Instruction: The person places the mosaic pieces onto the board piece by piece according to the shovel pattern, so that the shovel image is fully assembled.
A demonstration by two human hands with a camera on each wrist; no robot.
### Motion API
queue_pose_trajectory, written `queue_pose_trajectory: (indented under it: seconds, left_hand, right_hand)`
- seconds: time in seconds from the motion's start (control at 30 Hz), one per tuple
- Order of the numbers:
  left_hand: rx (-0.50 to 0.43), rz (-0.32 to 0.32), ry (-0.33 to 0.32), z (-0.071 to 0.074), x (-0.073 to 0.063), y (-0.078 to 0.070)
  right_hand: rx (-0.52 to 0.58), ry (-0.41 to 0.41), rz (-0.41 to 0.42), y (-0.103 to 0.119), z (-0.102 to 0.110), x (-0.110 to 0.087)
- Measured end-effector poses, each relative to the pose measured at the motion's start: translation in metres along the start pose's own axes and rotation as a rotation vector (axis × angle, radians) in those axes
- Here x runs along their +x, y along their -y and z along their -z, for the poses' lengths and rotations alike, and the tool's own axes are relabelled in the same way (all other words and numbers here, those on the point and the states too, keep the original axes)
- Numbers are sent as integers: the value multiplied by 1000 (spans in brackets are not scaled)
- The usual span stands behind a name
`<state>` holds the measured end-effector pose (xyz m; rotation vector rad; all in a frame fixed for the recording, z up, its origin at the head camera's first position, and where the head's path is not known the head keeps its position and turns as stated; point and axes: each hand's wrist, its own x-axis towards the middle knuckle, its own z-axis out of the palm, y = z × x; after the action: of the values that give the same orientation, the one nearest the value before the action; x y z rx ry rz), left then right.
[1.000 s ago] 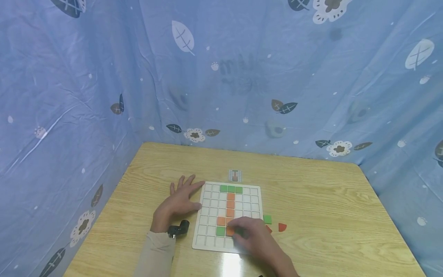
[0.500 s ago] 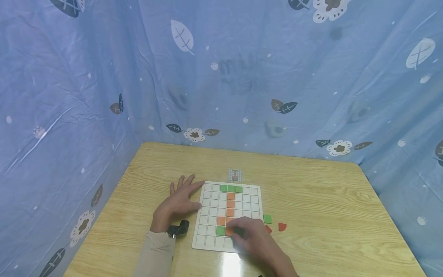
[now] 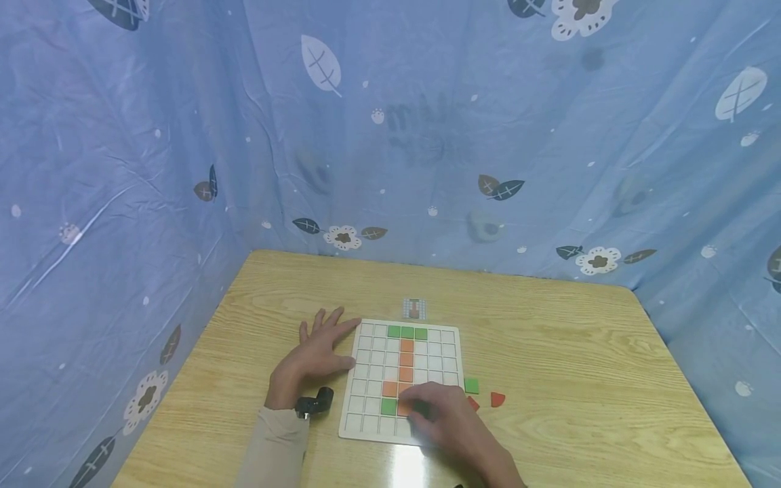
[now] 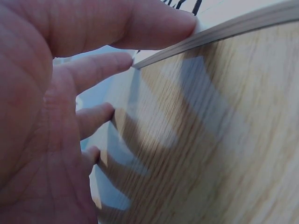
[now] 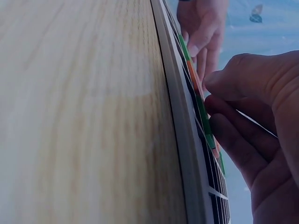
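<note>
A white grid board [image 3: 369, 427] lies on the table with green and orange square tiles in its cells. My left hand [image 3: 317, 352] spreads beside the board's left edge; in the left wrist view its thumb [image 4: 159, 25] and index fingertip touch that edge. Over the lower right of the board, my right hand [image 3: 448, 417] has curled fingers and thumb at a green tile [image 5: 203, 116]. This tile sits beside an orange tile [image 3: 404, 408] and is partly hidden by the hand. Left of that orange tile is another green tile [image 3: 388, 407].
Right of the board lie a loose green tile [image 3: 472, 385], a red quarter-round piece [image 3: 497, 400] and a red piece [image 3: 473, 404] partly behind the hand. A small pattern card [image 3: 414, 309] lies beyond the board. Blue curtains [image 3: 390, 169] surround the wooden table [image 3: 567, 352].
My right hand shifts only very slightly at the green tile. The left hand and the board stay where they were.
</note>
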<state>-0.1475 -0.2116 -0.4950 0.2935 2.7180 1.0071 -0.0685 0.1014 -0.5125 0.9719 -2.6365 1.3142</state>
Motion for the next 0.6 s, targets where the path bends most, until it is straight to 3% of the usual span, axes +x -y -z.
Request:
queue_pose_trajectory:
  seconds: [0.33, 0.5, 0.6]
  left_hand:
    - [-11, 1, 8, 1, -1, -1]
    - [-6, -1, 4, 1, 0, -1]
    - [-3, -3, 2, 0, 0, 1]
  right_hand:
    - [79, -5, -72, 1, 12, 2]
    - [10, -90, -41, -9, 31, 7]
    - [-6, -126, -63, -14, 44, 8]
